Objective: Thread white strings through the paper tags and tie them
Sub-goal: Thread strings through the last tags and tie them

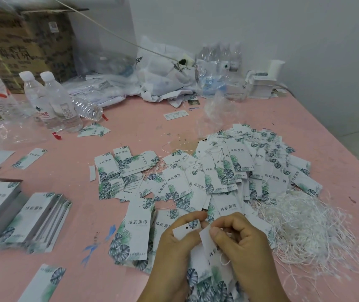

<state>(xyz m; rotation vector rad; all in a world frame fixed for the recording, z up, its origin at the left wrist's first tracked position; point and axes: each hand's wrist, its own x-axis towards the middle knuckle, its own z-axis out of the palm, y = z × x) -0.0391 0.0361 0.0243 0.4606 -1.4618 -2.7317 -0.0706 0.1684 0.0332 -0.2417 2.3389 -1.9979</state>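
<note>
My left hand (172, 251) grips a small white paper tag (186, 228) with a punched hole and a leaf print, low in the middle of the view. My right hand (243, 247) pinches a second tag (211, 247) beside it, and a thin white string (224, 261) loops out under its thumb. A big heap of leaf-print tags (239, 171) with strings attached covers the pink table (130, 127) ahead. A tangled pile of loose white strings (305, 227) lies to the right of my hands.
Neat stacks of tags (37, 221) lie at the left. Water bottles (52, 101) stand at the back left in front of a cardboard box (21, 46). Plastic bags (163, 70) and more bottles line the back wall. A white holder (265, 81) sits at the back right.
</note>
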